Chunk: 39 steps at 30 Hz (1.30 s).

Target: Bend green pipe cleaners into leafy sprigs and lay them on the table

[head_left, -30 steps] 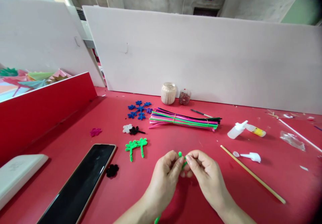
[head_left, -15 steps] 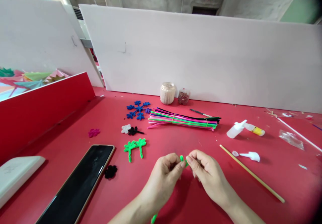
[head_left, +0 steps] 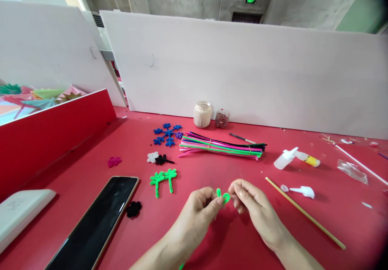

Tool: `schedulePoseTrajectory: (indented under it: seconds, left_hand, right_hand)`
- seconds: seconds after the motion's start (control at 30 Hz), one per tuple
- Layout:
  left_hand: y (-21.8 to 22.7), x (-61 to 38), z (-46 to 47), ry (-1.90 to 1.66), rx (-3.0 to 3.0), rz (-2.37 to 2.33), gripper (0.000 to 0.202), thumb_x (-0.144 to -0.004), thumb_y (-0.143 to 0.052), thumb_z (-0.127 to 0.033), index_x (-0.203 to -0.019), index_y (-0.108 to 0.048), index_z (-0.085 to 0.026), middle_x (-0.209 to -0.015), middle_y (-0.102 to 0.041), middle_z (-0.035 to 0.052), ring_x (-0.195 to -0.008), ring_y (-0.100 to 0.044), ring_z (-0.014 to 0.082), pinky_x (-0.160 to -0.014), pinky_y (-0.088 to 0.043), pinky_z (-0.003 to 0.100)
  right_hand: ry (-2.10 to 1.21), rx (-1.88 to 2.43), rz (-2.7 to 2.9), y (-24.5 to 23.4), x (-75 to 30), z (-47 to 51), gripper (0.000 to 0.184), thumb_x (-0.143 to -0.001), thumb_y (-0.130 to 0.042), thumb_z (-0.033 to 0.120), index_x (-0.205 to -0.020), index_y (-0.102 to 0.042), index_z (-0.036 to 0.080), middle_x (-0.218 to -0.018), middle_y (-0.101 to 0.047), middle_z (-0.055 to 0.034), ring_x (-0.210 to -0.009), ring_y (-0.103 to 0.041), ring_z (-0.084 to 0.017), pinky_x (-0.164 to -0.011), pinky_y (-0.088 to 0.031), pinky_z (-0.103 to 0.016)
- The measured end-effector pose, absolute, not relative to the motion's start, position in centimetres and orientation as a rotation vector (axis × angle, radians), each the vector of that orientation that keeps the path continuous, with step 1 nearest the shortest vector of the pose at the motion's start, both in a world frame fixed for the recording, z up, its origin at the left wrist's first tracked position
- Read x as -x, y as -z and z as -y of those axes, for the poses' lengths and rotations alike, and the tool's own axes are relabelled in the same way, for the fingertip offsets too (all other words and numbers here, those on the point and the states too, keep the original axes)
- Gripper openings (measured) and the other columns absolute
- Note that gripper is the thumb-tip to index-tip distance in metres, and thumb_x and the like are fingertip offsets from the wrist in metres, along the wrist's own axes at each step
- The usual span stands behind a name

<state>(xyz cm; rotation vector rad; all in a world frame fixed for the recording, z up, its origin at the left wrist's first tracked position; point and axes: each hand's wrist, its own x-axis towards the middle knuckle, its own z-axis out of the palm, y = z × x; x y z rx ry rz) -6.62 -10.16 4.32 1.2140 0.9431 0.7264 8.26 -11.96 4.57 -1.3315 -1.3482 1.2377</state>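
Note:
My left hand (head_left: pixel 198 211) and my right hand (head_left: pixel 253 205) meet low in the middle of the red table (head_left: pixel 212 229). Both pinch a green pipe cleaner (head_left: pixel 223 196) whose top end is bent into small loops between my fingertips. Its tail shows as a green tip below my left wrist at the bottom edge. Two finished green pipe-cleaner shapes (head_left: pixel 163 178) lie to the left of my hands. A bundle of coloured pipe cleaners (head_left: pixel 221 145) lies further back.
A black phone (head_left: pixel 97 221) and a white case (head_left: pixel 21 213) lie at the left. Small blue (head_left: pixel 167 133), white, black and pink flowers sit nearby. Two jars (head_left: pixel 203 113) stand at the white board. Glue bottles (head_left: pixel 292 157), a cap and a wooden stick (head_left: pixel 304 212) lie right.
The green loop between my fingertips has grown and stands more open. My right hand has shifted slightly to the right and lower; my left hand stays in place.

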Motion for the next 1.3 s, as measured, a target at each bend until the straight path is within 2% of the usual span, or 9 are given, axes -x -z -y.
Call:
schedulePoseTrajectory:
  seconds: [0.17, 0.5, 0.9, 1.13, 1.3]
  left_hand:
    - [-4.47, 6.54, 10.20, -0.746, -1.231, -0.967, 0.032, -0.074, -0.051, -0.040, -0.055, -0.039, -0.017, -0.051, -0.029, -0.0072, -0.048, -0.023, 0.0071, -0.045, -0.020, 0.021]
    - [-4.53, 6.43, 10.10, -0.752, -1.196, -0.984, 0.031, -0.073, -0.051, -0.039, -0.054, -0.044, -0.015, -0.049, -0.035, -0.0058, -0.047, -0.026, 0.0073, -0.045, -0.023, 0.021]
    - [-4.47, 6.66, 10.15, -0.739, -1.275, -0.965, 0.028, -0.075, -0.049, -0.035, -0.056, -0.045, -0.016, -0.050, -0.038, -0.0050, -0.049, -0.031, 0.0083, -0.048, -0.026, 0.021]
    - [-4.40, 6.62, 10.15, -0.727, -1.328, -0.949, 0.028, -0.075, -0.048, -0.035, -0.054, -0.041, -0.017, -0.051, -0.031, -0.0059, -0.051, -0.030, 0.0090, -0.048, -0.026, 0.021]
    - [-4.51, 6.74, 10.21, -0.747, -1.416, -0.941, 0.025, -0.078, -0.044, -0.030, -0.057, -0.039, -0.017, -0.056, -0.029, -0.0055, -0.054, -0.027, 0.0093, -0.050, -0.025, 0.021]
  right_hand:
    - [-1.286, 1.247, 1.500, -4.57, -8.33, 12.11, 0.020, -0.081, -0.047, 0.033, -0.069, -0.046, 0.016, -0.060, -0.036, 0.0045, -0.055, -0.034, -0.010, -0.052, -0.033, -0.021]
    - [-1.212, 1.284, 1.576, -4.80, -7.92, 12.42, 0.022, -0.085, -0.038, 0.034, -0.070, -0.041, 0.018, -0.060, -0.029, 0.0053, -0.053, -0.025, -0.009, -0.048, -0.027, -0.021]
    - [-1.206, 1.338, 1.617, -4.55, -7.90, 12.78, 0.023, -0.087, -0.033, 0.035, -0.072, -0.039, 0.020, -0.060, -0.028, 0.0056, -0.054, -0.028, -0.010, -0.050, -0.029, -0.021]
    - [-1.211, 1.331, 1.588, -4.56, -7.94, 12.73, 0.023, -0.087, -0.034, 0.036, -0.071, -0.040, 0.020, -0.060, -0.030, 0.0054, -0.054, -0.032, -0.010, -0.051, -0.031, -0.020]
    - [-1.246, 1.303, 1.539, -4.55, -7.98, 12.67, 0.023, -0.085, -0.037, 0.036, -0.070, -0.040, 0.019, -0.059, -0.028, 0.0056, -0.052, -0.029, -0.010, -0.049, -0.029, -0.020]
